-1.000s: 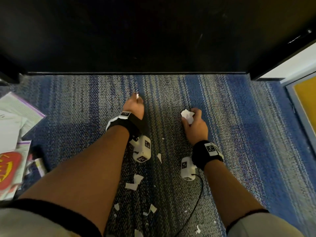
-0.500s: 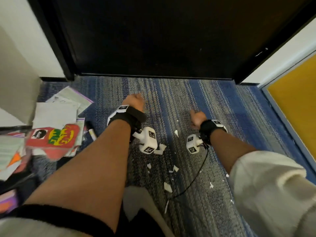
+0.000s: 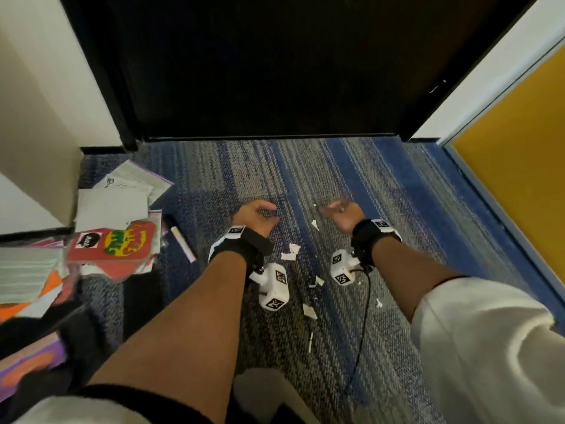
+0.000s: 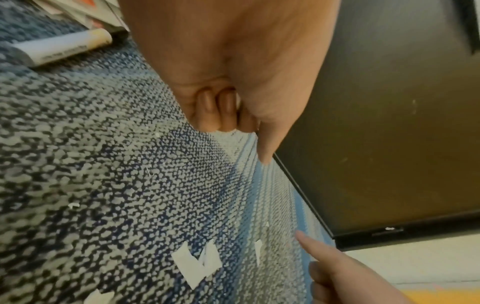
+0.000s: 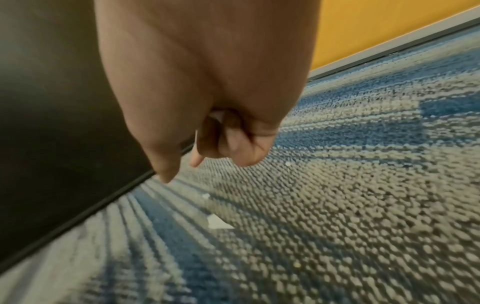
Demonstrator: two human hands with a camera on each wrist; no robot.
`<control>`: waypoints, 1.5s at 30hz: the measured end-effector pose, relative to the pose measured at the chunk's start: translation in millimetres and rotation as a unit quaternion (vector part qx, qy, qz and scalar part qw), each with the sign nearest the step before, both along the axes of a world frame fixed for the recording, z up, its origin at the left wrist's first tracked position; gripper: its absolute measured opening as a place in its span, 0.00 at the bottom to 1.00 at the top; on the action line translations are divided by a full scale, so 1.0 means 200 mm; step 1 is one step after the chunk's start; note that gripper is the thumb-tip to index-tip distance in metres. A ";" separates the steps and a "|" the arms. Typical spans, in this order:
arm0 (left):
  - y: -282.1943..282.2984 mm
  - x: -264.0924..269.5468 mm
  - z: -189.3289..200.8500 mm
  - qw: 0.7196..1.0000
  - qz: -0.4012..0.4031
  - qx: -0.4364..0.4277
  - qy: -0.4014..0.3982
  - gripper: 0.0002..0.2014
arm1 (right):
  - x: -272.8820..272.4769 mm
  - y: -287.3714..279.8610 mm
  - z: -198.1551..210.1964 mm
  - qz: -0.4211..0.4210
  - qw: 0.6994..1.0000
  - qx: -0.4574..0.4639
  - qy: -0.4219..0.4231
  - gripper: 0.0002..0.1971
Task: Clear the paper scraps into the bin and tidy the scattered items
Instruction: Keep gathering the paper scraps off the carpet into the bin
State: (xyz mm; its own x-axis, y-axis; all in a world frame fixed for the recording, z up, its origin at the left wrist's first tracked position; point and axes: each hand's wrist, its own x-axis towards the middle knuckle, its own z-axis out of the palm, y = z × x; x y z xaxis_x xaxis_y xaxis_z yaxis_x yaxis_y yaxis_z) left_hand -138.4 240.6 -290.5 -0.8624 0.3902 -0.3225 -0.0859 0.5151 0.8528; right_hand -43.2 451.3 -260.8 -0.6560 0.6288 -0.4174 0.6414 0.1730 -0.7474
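Several white paper scraps (image 3: pixel 293 251) lie on the blue-grey carpet between my forearms, and more (image 4: pixel 194 265) show in the left wrist view. One scrap (image 5: pixel 217 223) lies below my right hand. My left hand (image 3: pixel 256 214) hovers over the carpet with its fingers (image 4: pixel 207 107) curled into the palm, and a sliver of white shows among them. My right hand (image 3: pixel 341 212) is curled too, holding a bit of white paper (image 5: pixel 217 115) inside its fingers, with the index finger (image 4: pixel 311 246) sticking out.
A pile of papers (image 3: pixel 113 206) and a red card (image 3: pixel 113 246) lie at the left, with a white marker (image 3: pixel 182 244) beside them. A dark door (image 3: pixel 275 71) closes the far side. A yellow panel (image 3: pixel 519 148) stands at the right. A black cable (image 3: pixel 363 316) trails from my right wrist.
The crumpled scrap seen plainly in my right hand a second ago is now tucked inside its curled fingers. My left hand's fingers have curled in. The view has pulled back, showing the paper pile.
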 end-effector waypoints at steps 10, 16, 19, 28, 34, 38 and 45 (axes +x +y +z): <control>0.12 0.03 -0.25 0.950 -0.282 -0.124 0.055 0.19 | 0.03 0.11 -0.50 0.107 0.972 0.210 -0.023 0.07; 0.15 0.05 -0.30 0.939 -0.293 -0.168 0.067 0.25 | 0.04 0.20 -0.57 0.010 0.996 0.070 0.056 0.13; 0.15 0.08 -0.34 0.937 -0.281 -0.172 0.118 0.18 | 0.06 0.22 -0.55 -0.021 0.994 -0.033 0.099 0.12; 0.21 0.09 -0.38 1.000 0.021 0.010 -0.011 0.18 | -0.18 0.31 -0.57 0.031 0.989 0.092 0.115 0.04; 0.20 0.10 -0.37 0.987 0.126 0.034 -0.091 0.34 | -0.22 0.30 -0.59 0.027 0.989 0.127 0.066 0.08; 0.13 0.05 -0.40 0.987 0.108 0.028 -0.118 0.32 | -0.24 0.30 -0.55 0.025 0.992 0.115 0.053 0.06; 0.00 0.07 -0.22 0.869 0.192 0.273 -0.364 0.14 | -0.17 0.31 -0.50 -0.011 0.997 0.023 0.069 0.11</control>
